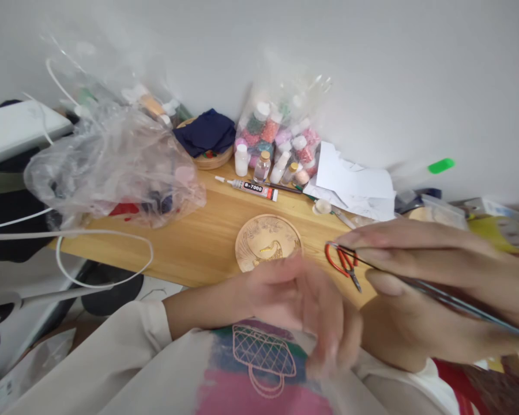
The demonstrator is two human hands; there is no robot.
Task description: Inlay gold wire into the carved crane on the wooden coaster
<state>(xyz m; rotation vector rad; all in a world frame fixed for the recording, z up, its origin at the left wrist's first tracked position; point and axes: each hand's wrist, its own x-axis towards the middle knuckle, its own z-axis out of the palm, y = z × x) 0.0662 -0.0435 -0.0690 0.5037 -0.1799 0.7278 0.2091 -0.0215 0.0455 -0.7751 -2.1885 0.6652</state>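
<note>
My right hand (424, 282) pinches a thin dark brush-like tool (450, 297) between thumb and fingers, its tip pointing left above the table. Blurred by motion, my left hand (303, 300) hangs in front of my chest with its fingers apart and slightly curled, holding nothing visible. Just beyond it lies a round wooden plaque (253, 245) with a bird and plant design; a golden patch shows on the bird, and the near edge is hidden by the hand. Small red-handled scissors (350, 268) rest on the table left of my right hand.
Behind the plaque on the wooden table (199, 248) are a glue tube (255, 187), small bottles (262, 167), a bag of bead jars (281, 129) and white papers (350, 178). Crumpled plastic bags (121, 161) and a white cable (151, 253) lie at the left.
</note>
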